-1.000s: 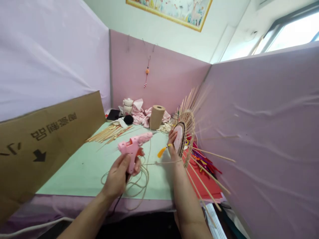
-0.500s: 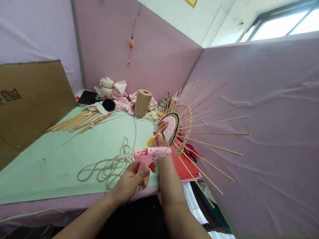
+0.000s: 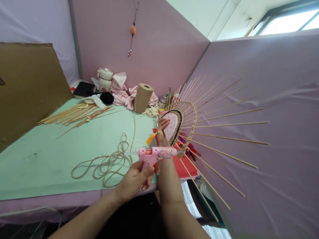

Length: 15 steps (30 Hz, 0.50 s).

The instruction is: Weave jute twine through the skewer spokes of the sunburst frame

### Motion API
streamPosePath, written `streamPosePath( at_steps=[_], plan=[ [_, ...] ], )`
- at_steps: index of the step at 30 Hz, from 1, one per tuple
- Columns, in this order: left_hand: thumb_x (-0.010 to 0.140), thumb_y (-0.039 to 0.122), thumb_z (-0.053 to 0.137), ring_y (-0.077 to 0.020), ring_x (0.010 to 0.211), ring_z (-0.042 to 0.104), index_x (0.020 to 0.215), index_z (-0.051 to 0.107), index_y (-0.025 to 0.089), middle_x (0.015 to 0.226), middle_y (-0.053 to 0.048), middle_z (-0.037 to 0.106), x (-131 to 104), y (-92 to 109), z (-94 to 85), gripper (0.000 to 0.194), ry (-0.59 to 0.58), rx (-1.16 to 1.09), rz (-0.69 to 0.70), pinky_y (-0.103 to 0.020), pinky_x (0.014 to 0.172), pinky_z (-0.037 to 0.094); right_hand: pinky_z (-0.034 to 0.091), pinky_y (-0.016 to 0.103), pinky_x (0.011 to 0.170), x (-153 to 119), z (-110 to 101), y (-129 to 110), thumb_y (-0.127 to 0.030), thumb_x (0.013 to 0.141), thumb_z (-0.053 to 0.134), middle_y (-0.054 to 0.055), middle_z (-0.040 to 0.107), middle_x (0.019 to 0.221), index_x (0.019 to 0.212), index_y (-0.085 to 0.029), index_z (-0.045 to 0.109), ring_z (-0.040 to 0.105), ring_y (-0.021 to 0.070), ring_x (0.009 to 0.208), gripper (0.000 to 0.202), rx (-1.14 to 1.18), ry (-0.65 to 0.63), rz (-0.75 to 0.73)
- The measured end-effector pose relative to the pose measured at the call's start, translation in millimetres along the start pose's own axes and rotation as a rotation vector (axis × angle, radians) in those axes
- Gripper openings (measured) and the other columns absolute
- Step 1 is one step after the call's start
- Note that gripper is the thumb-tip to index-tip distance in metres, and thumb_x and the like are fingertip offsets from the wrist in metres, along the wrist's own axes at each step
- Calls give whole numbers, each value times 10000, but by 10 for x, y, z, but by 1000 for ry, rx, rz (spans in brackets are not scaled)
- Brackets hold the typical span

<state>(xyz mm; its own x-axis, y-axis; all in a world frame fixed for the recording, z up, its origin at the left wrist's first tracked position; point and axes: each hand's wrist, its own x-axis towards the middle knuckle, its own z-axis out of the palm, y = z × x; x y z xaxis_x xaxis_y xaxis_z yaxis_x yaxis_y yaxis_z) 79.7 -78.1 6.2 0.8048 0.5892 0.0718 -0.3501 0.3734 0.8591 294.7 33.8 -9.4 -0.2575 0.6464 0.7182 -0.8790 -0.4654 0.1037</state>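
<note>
My left hand is wrapped round the handle of a pink glue gun, whose nozzle points right and meets the lower edge of a woven ring. A clear glue stick juts from the gun's back end. Beyond the gun, my right hand grips the round woven piece at its pink patterned cloth centre. Long thin sticks fan out from this piece to the right, through an outer braided ring. A yellow tassel hangs by my right wrist.
Loose twine lies coiled on the green tabletop, leading to a twine spool. Behind are loose sticks, pink cloth and a white jar. Cardboard stands left; red sheets lie under the woven piece.
The view has shifted a little. The woven piece and its sticks appear slightly larger and further right, and the glue gun has moved slightly right in the picture. Both hands keep their holds.
</note>
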Motion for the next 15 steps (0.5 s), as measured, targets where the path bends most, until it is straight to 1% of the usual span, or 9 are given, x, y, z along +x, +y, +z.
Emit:
streamPosePath(
  at_steps=[3, 6, 7, 9, 10, 11, 12, 13, 15],
  plan=[
    [781, 587, 575, -37, 398, 328, 847, 566, 114, 501, 50, 444, 0, 5, -6, 478, 7, 12, 1, -186, 388, 236, 463, 142, 878, 44, 19, 58, -81, 833, 345, 80, 621, 1172, 1122, -117, 464, 591, -26, 1061, 315, -69, -27, 0],
    [784, 593, 565, -40, 399, 330, 835, 559, 117, 501, 44, 456, 2, 7, -10, 478, 19, 34, 3, -189, 391, 242, 449, 116, 820, 68, 37, 78, -95, 824, 315, 47, 633, 1115, 957, -135, 482, 599, -46, 1025, 218, -79, -22, -6],
    [784, 594, 563, -40, 398, 329, 830, 557, 119, 501, 43, 457, 3, 7, -11, 477, 23, 39, 2, -190, 392, 244, 442, 119, 797, 72, 42, 74, -102, 824, 256, 43, 632, 1091, 885, -131, 472, 598, -47, 1021, 227, -86, -19, -3],
    [783, 595, 562, -42, 401, 333, 824, 554, 122, 506, 42, 460, 3, 3, -14, 475, 32, 46, -2, -192, 394, 249, 424, 139, 758, 78, 50, 57, -99, 796, 91, 46, 621, 1047, 774, -124, 428, 591, -49, 1018, 339, -99, -18, 6],
    [783, 594, 562, -44, 403, 337, 823, 554, 124, 507, 41, 459, 2, 0, -16, 473, 36, 52, -4, -193, 395, 251, 418, 151, 747, 81, 53, 47, -90, 769, 27, 52, 613, 1032, 746, -123, 411, 586, -51, 1019, 386, -104, -21, 10],
    [785, 592, 561, -46, 406, 343, 825, 556, 125, 511, 39, 461, 0, -4, -19, 470, 40, 59, -6, -194, 396, 255, 421, 162, 743, 84, 55, 38, -85, 761, 8, 62, 611, 1030, 738, -125, 406, 586, -47, 1020, 401, -107, -25, 16],
    [788, 591, 558, -48, 411, 350, 829, 558, 125, 518, 36, 466, -2, -8, -23, 468, 45, 67, -8, -194, 397, 258, 431, 172, 758, 86, 58, 32, -87, 781, 42, 76, 613, 1045, 755, -126, 417, 590, -38, 1024, 378, -110, -29, 27],
    [789, 591, 556, -50, 415, 355, 833, 559, 125, 524, 34, 470, -5, -12, -26, 468, 50, 73, -9, -194, 397, 260, 444, 178, 787, 88, 60, 29, -94, 814, 122, 90, 618, 1076, 798, -127, 441, 594, -26, 1031, 321, -110, -35, 42],
    [786, 596, 556, -49, 419, 358, 836, 558, 124, 537, 29, 479, -10, -16, -31, 475, 58, 75, -13, -193, 396, 261, 460, 180, 859, 87, 64, 31, -90, 843, 288, 107, 615, 1155, 955, -132, 479, 592, -3, 1059, 225, -102, -52, 78]
  ],
)
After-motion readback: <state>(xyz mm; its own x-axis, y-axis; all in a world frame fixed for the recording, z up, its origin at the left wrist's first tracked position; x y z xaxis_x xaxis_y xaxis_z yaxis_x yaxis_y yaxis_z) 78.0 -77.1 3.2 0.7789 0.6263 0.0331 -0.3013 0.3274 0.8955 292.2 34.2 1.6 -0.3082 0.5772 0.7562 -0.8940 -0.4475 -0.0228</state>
